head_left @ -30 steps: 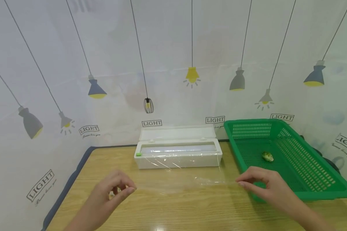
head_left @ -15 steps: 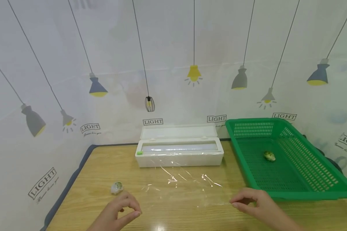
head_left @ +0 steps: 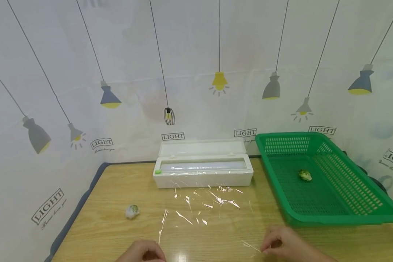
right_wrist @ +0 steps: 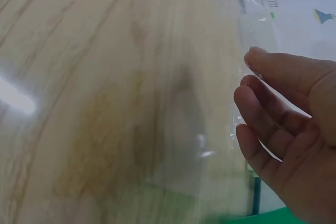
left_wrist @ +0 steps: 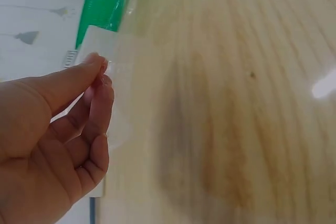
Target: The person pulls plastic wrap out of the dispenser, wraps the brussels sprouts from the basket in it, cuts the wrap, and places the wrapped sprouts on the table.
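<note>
A sheet of clear cling film (head_left: 199, 211) stretches from a white dispenser box (head_left: 203, 181) toward the person, with bright creases across it. My left hand (head_left: 143, 251) pinches the film's near left corner; in the left wrist view, thumb and forefinger of that hand (left_wrist: 68, 129) meet at the film. The near right corner is pinched by my right hand (head_left: 283, 243), and in the right wrist view film shows at the fingertips of this hand (right_wrist: 294, 108). Inside the box, whose lid is up, lies the film roll (head_left: 203, 166).
On the table (head_left: 104, 189), left of the film, sits a small green-and-white vegetable in clear wrap (head_left: 132, 211). A green basket (head_left: 281, 203) stands at the right with one small green-and-white vegetable (head_left: 305, 175) inside. A green slider (head_left: 158, 171) is at the box's left end.
Both hands have moved toward the person, drawing more film out of the box and down over the table. The wrapped vegetable, earlier mostly behind the left hand, now shows fully.
</note>
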{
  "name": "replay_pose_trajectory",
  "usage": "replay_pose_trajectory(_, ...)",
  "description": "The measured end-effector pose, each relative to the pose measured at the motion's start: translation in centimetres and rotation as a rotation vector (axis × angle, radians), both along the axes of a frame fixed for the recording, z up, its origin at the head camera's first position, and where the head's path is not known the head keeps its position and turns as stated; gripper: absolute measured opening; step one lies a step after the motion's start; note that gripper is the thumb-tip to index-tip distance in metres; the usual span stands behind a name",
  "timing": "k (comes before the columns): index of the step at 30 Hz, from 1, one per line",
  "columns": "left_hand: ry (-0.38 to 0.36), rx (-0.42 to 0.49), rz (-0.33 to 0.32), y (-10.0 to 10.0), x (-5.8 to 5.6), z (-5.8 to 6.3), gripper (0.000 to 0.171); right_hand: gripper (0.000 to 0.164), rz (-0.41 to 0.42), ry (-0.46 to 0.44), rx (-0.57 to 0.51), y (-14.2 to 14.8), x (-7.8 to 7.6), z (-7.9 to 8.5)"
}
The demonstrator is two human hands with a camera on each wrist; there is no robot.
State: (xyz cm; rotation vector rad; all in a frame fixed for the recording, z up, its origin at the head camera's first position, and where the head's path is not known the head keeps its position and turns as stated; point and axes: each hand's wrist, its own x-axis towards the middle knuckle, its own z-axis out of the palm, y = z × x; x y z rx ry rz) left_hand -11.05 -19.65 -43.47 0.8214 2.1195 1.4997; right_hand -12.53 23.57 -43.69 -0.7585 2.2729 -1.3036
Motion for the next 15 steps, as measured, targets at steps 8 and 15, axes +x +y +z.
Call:
replay_pose_trajectory(8, -0.132, -0.121, 0.07, 0.3, 0.1, -0.9, 0.01, 0.007, -0.002, -0.145, 0.009, -0.3, 0.4, -1.5)
replay_pose_trajectory(15, -0.046, -0.149, 0.054, -0.6, 0.3, -2.0, 0.014, 0.014, -0.032, -0.33, -0.055, -0.7, 0.7, -1.8)
